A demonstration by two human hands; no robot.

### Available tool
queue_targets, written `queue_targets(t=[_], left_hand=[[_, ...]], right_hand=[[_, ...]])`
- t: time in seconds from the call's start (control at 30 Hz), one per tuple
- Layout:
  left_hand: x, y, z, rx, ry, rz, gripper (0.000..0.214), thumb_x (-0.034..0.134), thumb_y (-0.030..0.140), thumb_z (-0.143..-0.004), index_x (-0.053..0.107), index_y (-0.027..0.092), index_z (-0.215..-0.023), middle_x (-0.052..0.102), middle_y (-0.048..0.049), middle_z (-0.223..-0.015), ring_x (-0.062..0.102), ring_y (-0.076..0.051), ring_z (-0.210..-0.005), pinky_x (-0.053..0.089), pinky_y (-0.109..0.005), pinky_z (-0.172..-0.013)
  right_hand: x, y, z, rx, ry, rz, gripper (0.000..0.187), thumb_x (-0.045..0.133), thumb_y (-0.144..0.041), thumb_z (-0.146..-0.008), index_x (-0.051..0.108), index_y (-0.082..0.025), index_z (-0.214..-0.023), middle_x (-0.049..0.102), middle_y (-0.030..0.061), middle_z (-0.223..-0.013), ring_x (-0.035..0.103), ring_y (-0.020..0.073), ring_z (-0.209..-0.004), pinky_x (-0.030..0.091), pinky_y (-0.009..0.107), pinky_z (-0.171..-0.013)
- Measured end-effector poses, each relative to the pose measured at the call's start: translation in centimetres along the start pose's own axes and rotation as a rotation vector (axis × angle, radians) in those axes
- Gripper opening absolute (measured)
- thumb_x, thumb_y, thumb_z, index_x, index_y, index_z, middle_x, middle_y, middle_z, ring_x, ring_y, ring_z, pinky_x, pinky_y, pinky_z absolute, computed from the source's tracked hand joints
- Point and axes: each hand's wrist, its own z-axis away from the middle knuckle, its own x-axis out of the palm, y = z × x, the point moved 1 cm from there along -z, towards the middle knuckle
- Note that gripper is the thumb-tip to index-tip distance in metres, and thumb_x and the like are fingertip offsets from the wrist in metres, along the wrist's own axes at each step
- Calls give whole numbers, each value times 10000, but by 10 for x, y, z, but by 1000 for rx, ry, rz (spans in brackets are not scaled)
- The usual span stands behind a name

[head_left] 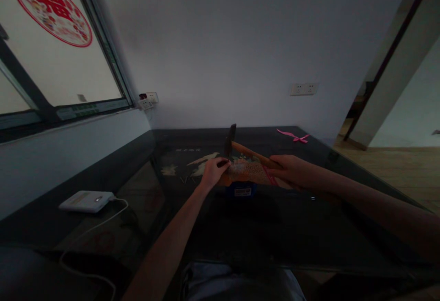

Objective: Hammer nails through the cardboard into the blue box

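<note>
A hammer [240,147] with a dark metal head and a wooden handle is raised a little over the dark glass table [275,227]. My right hand [290,169] is closed round the handle's near end. My left hand [215,170] is pinched shut just under the hammer head, holding something small that I cannot make out against an orange, speckled piece [249,172]. That piece rests on a small blue block [240,190]. A pink strip hangs at the piece's right end.
A white power bank [85,201] with a white cable lies at the table's left. A pink ribbon [294,137] lies at the far right corner. Pale scraps [202,161] lie beyond my left hand. Wall sockets and a window stand behind.
</note>
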Motion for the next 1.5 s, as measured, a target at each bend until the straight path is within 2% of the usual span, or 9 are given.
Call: queue_targets(t=[0.17,0.33,0.5,0.7,0.9,1.1,1.3,1.5], left_hand=[[-1,0,-1,3,-58,-16,145,594,255,-779,706,171,-816,714,-47,-814,652,-195,-767,485,-313,-735],[-2,2,-2,-9,-64,13,122,598,230,-769,707,178,-789,714,-38,-801,650,-187,-766,481,-304,-735],[-3,4,-2,-31,-67,-8,114,599,219,-767,706,180,-763,714,-33,-784,646,-185,-743,480,-307,-731],[-2,1,-2,-10,-68,-8,109,606,219,-768,706,178,-762,712,-40,-804,649,-193,-783,476,-316,-761],[-3,4,-1,-21,-77,-45,115,607,232,-768,709,181,-773,716,-39,-810,648,-202,-782,473,-326,-761],[-1,1,-1,-9,-77,-19,116,604,235,-770,709,188,-774,715,-33,-799,650,-195,-777,470,-313,-749],[0,-1,-2,-15,-83,-12,140,598,260,-774,711,177,-784,717,-46,-796,652,-200,-756,476,-312,-725],[0,0,-3,-21,-80,-7,117,611,235,-764,713,176,-768,718,-48,-803,653,-198,-767,476,-306,-740]], right_hand=[[1,-2,2,67,-71,-30,191,400,-330,-858,471,-178,-766,572,34,-668,504,108,-488,357,219,-429],[-3,-4,6,64,60,-9,196,449,-355,-828,492,-181,-750,553,28,-628,500,116,-497,333,218,-416],[0,-3,6,105,-69,-106,215,447,-378,-830,491,-181,-755,549,13,-621,467,95,-421,313,218,-387],[-4,-3,2,53,84,11,231,476,-387,-820,518,-175,-740,581,54,-702,538,146,-598,365,238,-493],[1,-2,3,63,-51,-45,217,418,-360,-851,494,-179,-762,580,32,-682,512,116,-510,351,226,-454],[-4,-1,1,45,63,37,188,463,-342,-820,503,-177,-739,574,50,-705,532,141,-597,373,229,-482],[5,0,4,75,-64,-140,249,427,-398,-848,501,-173,-771,570,31,-648,471,89,-429,343,203,-372],[3,-2,2,65,-68,-140,250,435,-409,-849,496,-181,-766,583,31,-649,484,96,-428,333,210,-376]])
